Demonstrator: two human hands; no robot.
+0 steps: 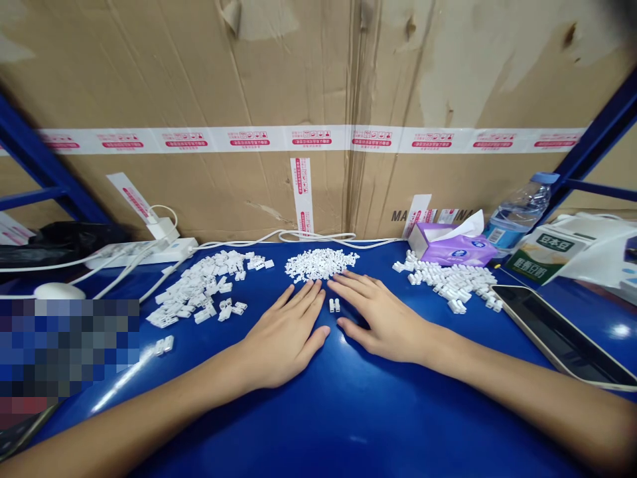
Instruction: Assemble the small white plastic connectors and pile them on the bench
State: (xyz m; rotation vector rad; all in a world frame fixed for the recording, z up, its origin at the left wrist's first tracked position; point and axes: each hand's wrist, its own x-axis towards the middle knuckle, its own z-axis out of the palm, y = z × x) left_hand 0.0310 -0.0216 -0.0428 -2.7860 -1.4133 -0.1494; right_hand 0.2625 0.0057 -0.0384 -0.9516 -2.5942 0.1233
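Observation:
My left hand point(286, 332) lies flat on the blue tabletop point(343, 425), palm down, fingers pointing to a heap of tiny white plastic pieces point(318, 263). Opposite it, my right hand point(381, 312) rests palm down too, its fingertips at the right edge of that heap. A small white two-part plastic piece point(334, 305) sits between the two hands, touched by neither. To the left spreads a pile of larger white plastic pieces point(199, 285). Another pile of white plastic pieces point(448, 279) lies to the right. Neither hand holds anything.
A lone white piece point(164, 345) lies front left. Behind it are a power strip point(144, 252) and white cables point(239, 244). At right stand a purple tissue box point(450, 245), a water bottle point(520, 212), a carton point(547, 249) and a phone point(562, 335). Cardboard point(223, 192) backs the table.

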